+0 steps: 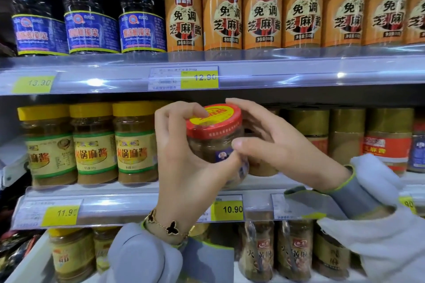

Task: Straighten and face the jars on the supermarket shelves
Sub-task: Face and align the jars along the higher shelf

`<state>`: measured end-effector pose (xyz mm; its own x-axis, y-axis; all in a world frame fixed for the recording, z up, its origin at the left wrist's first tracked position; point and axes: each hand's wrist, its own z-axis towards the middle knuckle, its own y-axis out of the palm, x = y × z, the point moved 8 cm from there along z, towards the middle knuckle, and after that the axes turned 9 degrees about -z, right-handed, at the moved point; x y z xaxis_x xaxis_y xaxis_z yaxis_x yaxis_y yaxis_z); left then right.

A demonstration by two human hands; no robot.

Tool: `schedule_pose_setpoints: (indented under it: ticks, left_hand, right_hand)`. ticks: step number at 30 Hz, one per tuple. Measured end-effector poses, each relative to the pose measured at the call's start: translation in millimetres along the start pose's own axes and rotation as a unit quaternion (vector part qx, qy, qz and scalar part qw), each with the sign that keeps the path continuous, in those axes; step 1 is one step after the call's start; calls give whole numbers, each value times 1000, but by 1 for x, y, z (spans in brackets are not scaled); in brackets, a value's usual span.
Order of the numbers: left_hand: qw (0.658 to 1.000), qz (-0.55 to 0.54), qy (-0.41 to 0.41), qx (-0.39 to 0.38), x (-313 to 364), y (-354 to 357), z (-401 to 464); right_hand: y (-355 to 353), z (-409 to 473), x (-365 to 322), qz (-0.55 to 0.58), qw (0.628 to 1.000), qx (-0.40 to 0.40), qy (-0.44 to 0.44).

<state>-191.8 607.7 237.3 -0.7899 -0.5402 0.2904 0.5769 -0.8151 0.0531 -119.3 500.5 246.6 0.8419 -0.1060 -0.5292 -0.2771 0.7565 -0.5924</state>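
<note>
A glass jar with a red lid [215,135] and brown paste is held in front of the middle shelf [128,200], tilted slightly. My left hand [184,158] grips it from the left, fingers on the lid and thumb across the label. My right hand [273,145] wraps its right side, thumb on the front. Three yellow-lidded jars [94,142] stand in a row to the left, labels facing out. To the right stand gold-lidded jars [347,135], one with a red label [387,145].
On the top shelf [299,71] stand three dark blue-labelled jars [92,16] and a row of orange sesame sauce bottles [262,9]. More jars [292,253] fill the bottom shelf. Yellow price tags [199,79] line the shelf edges.
</note>
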Motion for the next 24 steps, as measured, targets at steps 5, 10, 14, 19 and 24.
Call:
schedule_pose_setpoints:
  ticks: [5, 10, 14, 19, 24]
  left_hand:
    - [997, -58, -26, -39, 4, 38, -4]
    - [991, -108, -60, -49, 12, 96, -6]
    - [986, -125, -84, -67, 16, 154, -19]
    - [982, -139, -97, -83, 29, 231, -31]
    - [983, -129, -94, -92, 47, 295, -41]
  right_hand:
    - [-26, -15, 17, -32, 999, 14, 32]
    - [-79, -39, 35, -62, 992, 105, 39]
    - [-123, -68, 58, -53, 987, 146, 41]
    - [-190, -104, 89, -66, 975, 206, 47]
    - [-248, -138, 115, -86, 971, 217, 53]
